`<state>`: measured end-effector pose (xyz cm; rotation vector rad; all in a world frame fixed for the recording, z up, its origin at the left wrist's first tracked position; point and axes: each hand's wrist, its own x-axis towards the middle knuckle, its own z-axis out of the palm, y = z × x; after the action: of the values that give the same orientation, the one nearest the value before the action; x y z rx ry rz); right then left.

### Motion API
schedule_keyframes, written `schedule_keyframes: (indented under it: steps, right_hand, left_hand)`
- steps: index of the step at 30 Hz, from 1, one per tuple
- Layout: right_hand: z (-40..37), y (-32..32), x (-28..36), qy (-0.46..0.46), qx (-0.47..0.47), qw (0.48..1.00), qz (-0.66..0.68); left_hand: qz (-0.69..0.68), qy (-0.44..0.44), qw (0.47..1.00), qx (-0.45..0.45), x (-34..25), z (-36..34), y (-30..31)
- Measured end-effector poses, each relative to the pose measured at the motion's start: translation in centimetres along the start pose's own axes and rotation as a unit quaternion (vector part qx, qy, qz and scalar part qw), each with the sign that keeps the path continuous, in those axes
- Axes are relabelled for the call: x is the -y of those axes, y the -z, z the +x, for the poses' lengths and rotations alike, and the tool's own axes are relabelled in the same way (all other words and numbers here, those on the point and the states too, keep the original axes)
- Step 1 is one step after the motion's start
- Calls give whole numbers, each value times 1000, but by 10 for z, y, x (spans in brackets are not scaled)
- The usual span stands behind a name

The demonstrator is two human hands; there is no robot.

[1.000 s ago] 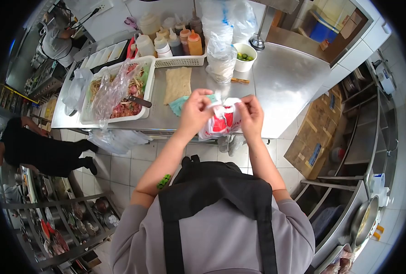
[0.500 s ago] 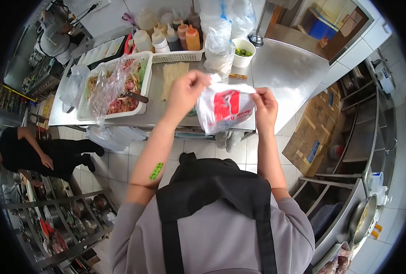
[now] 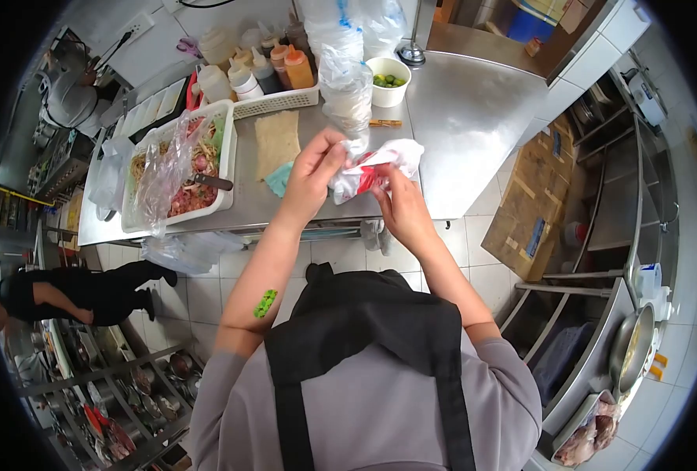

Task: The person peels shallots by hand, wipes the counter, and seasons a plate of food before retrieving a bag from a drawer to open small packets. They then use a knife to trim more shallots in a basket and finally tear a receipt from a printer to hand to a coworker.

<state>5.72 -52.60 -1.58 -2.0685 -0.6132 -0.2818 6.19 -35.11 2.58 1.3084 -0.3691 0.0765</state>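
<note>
A white plastic bag (image 3: 405,154) with red print is bunched up above the front edge of the steel counter (image 3: 474,133). My left hand (image 3: 314,174) pinches the bag's left side between thumb and fingers. On its front, over the red print, my right hand (image 3: 399,202) has its fingers closed on the plastic. What the bag contains is hidden by its folds. Left of my left hand lie a tan cloth (image 3: 276,144) and a teal cloth (image 3: 280,180). Just beyond the bag stands a tall stack wrapped in clear plastic (image 3: 345,94).
On the left, a white basket (image 3: 221,177) holds meat, onions and a knife (image 3: 213,181). Sauce bottles (image 3: 298,69) stand in a rack behind. A white tub (image 3: 388,93) of green fruit and a bell (image 3: 411,53) are at the back. Another person (image 3: 82,294) stands at left.
The bag was held stretched by its top corners; now it is crumpled and smaller. My right hand has moved left and down onto its front. The view has shifted slightly.
</note>
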Motion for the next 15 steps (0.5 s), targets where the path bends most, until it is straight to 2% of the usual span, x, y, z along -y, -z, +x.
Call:
schedule_keyframes:
  steps: [1,3,4,5,7,9,11,13,15]
  right_hand:
    - [-1,4,-5,0,0,1000,-2]
    - [-4,15,-9,84,86,986,-119]
    - [-1,20,2,141,18,988,-56]
    - [3,20,14,140,19,988,-55]
    - [9,12,33,154,-94,983,41]
    - [10,9,24,140,-103,985,4]
    - [7,20,5,171,72,970,-155]
    - [3,21,0,169,94,972,-131]
    - [-2,26,5,104,90,990,-45]
  left_hand:
    - [-1,-1,1000,1,2,0,3]
    - [-12,-21,1000,12,4,-3,8]
    - [6,-18,1000,-5,0,-3,3]
    - [6,-16,1000,-6,-1,-2,1]
    - [20,-53,997,51,-1,-1,-2]
    - [50,-61,994,70,-5,-2,-2]
    - [82,-75,990,86,-11,0,3]
    - [158,-76,982,67,-18,-2,10]
    - [158,-62,983,75,-18,1,11]
